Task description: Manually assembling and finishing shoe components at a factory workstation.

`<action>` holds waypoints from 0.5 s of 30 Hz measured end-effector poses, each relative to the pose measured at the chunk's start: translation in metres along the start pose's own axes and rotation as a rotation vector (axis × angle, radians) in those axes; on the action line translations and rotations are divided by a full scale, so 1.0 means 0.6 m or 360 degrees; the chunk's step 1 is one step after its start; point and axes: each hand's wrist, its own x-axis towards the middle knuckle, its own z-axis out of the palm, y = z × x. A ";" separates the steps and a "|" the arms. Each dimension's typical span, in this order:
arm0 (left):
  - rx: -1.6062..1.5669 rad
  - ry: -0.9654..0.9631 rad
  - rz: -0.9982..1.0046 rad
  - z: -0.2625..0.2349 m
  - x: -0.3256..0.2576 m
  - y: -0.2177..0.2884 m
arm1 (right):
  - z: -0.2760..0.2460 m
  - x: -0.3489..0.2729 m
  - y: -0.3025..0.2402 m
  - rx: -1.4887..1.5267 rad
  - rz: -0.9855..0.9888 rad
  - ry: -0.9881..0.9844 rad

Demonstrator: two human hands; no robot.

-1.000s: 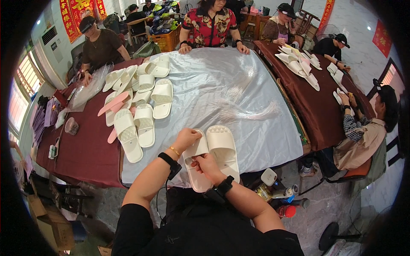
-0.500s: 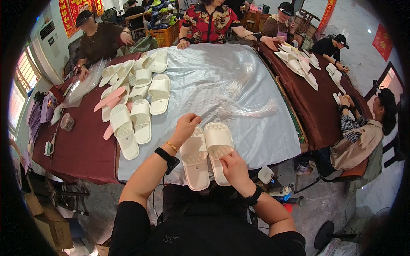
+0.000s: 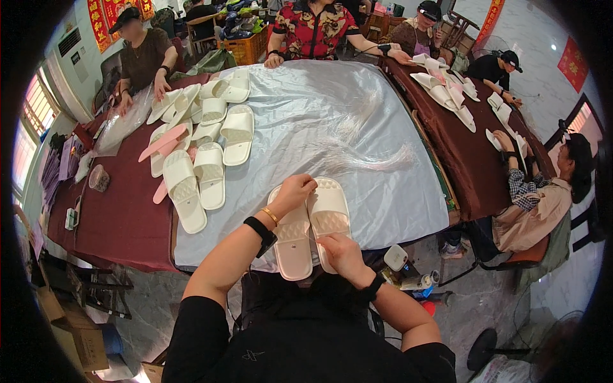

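A pair of cream slippers lies side by side at the table's near edge, toes away from me. My left hand [image 3: 294,195] is over the front of the left slipper [image 3: 293,255], fingertips pinched together close to the gap between the two. Lower down, my right hand [image 3: 343,256] covers part of the right slipper [image 3: 329,203], its thumb and forefinger pressed together near the inner edge. What either pinch holds is too fine to make out. Beyond the pair, bundles of thin clear strands [image 3: 367,157] are spread on the pale cloth [image 3: 287,121].
Several cream slippers [image 3: 184,201] are heaped at the left with pink pieces [image 3: 163,142] among them. More slippers [image 3: 440,96] lie on the dark red cloth [image 3: 469,166] at the right. Co-workers sit or stand round the tables; one in a red patterned shirt [image 3: 313,29] is opposite.
My left hand has moved a little right and down, from above the left slipper toward the gap. My right hand has shifted slightly left and down, still pinched.
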 end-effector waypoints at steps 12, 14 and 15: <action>0.0107 0.0011 0.0134 0.014 0.012 -0.024 | 0.031 0.012 0.037 -0.0072 -0.0014 0.0247; 0.0067 -0.0050 0.0076 0.015 0.017 -0.024 | 0.035 0.021 0.050 -0.0080 -0.0058 0.0204; 0.0069 -0.0043 0.0080 0.014 0.020 -0.025 | 0.038 0.027 0.055 -0.0082 -0.0106 0.0159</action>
